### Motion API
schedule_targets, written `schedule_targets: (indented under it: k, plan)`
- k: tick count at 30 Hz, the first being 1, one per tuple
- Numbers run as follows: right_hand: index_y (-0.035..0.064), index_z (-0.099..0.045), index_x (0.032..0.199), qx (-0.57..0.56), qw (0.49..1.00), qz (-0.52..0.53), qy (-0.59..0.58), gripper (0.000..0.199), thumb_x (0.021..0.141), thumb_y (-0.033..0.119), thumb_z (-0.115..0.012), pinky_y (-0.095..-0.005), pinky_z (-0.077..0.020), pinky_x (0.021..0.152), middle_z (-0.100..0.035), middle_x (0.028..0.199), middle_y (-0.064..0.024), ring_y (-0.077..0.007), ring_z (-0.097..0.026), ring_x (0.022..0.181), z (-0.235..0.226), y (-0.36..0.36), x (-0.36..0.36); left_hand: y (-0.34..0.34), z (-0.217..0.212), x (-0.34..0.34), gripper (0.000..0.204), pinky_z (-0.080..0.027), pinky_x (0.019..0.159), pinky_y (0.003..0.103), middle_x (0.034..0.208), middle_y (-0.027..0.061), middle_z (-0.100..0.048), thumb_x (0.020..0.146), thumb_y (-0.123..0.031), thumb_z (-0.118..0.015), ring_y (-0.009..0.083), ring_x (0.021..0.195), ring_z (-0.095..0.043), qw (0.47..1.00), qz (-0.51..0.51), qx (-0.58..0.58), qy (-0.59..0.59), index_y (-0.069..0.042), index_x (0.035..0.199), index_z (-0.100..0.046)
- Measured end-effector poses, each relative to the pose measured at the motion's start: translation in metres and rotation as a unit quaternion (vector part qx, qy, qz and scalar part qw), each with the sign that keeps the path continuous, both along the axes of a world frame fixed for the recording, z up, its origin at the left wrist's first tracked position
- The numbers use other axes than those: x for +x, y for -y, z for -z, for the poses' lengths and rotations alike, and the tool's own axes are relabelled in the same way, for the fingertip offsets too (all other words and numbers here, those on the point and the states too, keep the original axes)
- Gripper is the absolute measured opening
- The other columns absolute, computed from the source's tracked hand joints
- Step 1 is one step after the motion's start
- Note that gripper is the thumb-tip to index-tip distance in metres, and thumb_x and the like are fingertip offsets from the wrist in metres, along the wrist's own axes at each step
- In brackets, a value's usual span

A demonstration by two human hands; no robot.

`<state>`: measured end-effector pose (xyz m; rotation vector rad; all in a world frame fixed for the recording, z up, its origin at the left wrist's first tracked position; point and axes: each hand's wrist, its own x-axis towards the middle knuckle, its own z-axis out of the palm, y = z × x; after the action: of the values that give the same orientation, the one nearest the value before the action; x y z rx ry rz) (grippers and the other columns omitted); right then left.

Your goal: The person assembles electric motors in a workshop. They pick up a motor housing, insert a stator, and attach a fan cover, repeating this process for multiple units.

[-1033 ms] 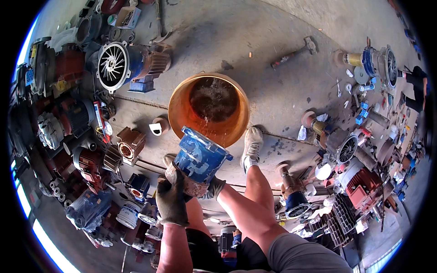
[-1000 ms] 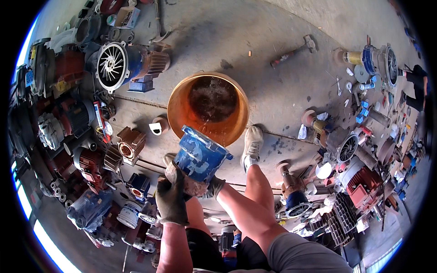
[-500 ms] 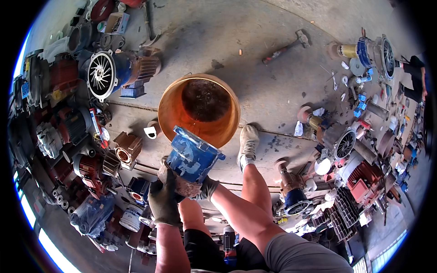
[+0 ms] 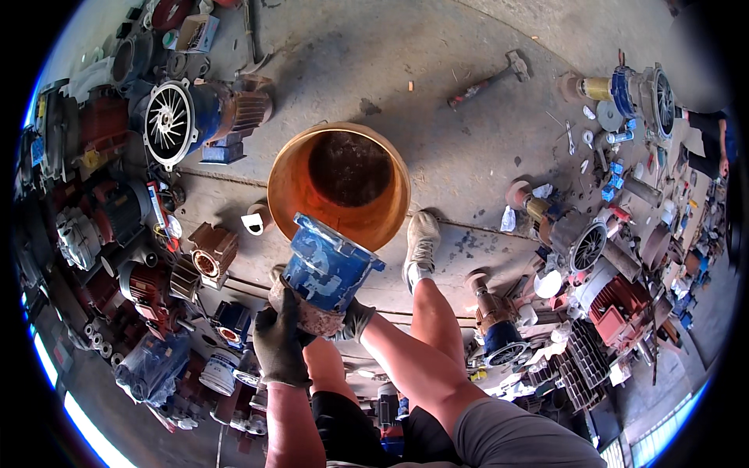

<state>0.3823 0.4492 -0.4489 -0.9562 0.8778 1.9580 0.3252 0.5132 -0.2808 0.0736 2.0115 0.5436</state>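
Between my gloved hands, close to my legs, is a blue metal casing (image 4: 324, 269) that looks like a motor or gearbox housing, with chipped paint and a squared flange. Its lower end is rough and pinkish-grey. My left hand (image 4: 279, 343), in a dark work glove, is wrapped round its lower left side. On the lower right, my right hand (image 4: 357, 320) grips it, its fingers partly hidden behind the casing. The flange end tilts toward an orange bucket (image 4: 287, 183) just beyond, overlapping its near rim in view. Dark brown matter lies at the bucket's bottom.
A hammer (image 4: 491, 80) lies on the concrete floor ahead. Motors and castings crowd the left, including one with a white fan wheel (image 4: 169, 125). More motors, tools and scraps spread along the right. My shoe (image 4: 422, 242) stands beside the bucket. Another person's hand (image 4: 724, 167) shows far right.
The whole view has shifted slightly to the left. My hands keep the same hold on the casing, which stays by the bucket's near rim.
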Motion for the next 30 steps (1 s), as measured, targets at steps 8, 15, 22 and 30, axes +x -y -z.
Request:
schedule_targets:
  k: [8, 15, 22, 30]
  plan:
    - [0.0032, -0.069, 0.119, 0.002, 1.0, 0.002, 0.001, 0.034, 0.109, 0.033, -0.055, -0.0264, -0.0516, 0.082, -0.071, 0.103, -0.0047, -0.0101, -0.063, 0.091, 0.003, 0.0, -0.001, 0.009, 0.001, -0.003, 0.045, -0.062, 0.067, 0.029, 0.1, 0.0071, -0.069, 0.096, -0.037, -0.078, 0.0146, 0.086, -0.07, 1.0, -0.016, 0.006, -0.014, 0.002, 0.116, -0.065]
    - [0.0033, -0.069, 0.119, 0.0, 1.0, 0.006, 0.0, 0.034, 0.109, 0.033, -0.055, -0.0263, -0.0516, 0.081, -0.071, 0.103, -0.0047, -0.0101, -0.063, 0.091, 0.002, 0.009, 0.002, 0.023, -0.004, -0.014, 0.034, -0.062, 0.087, 0.04, 0.117, 0.0128, -0.07, 0.104, -0.025, -0.065, 0.0246, 0.104, -0.072, 0.994, -0.075, 0.052, 0.062, 0.001, 0.126, -0.064]
    - [0.0034, -0.069, 0.119, -0.006, 1.0, 0.009, -0.002, 0.033, 0.109, 0.032, -0.055, -0.0262, -0.0516, 0.081, -0.071, 0.103, -0.0047, -0.0101, -0.063, 0.091, 0.0, 0.021, 0.003, 0.059, 0.005, -0.041, 0.037, -0.061, 0.091, 0.042, 0.127, 0.0133, -0.067, 0.103, -0.02, -0.055, 0.0279, 0.114, -0.069, 0.987, -0.106, 0.076, 0.099, -0.002, 0.134, -0.061]
    - [0.0035, -0.069, 0.118, -0.009, 1.0, 0.007, -0.001, 0.033, 0.109, 0.032, -0.055, -0.0261, -0.0516, 0.081, -0.071, 0.103, -0.0047, -0.0101, -0.063, 0.091, 0.0, 0.032, 0.001, 0.073, 0.009, -0.048, 0.037, -0.062, 0.09, 0.041, 0.126, 0.0126, -0.068, 0.103, -0.023, -0.052, 0.0276, 0.114, -0.069, 0.987, -0.119, 0.072, 0.083, -0.003, 0.133, -0.062]
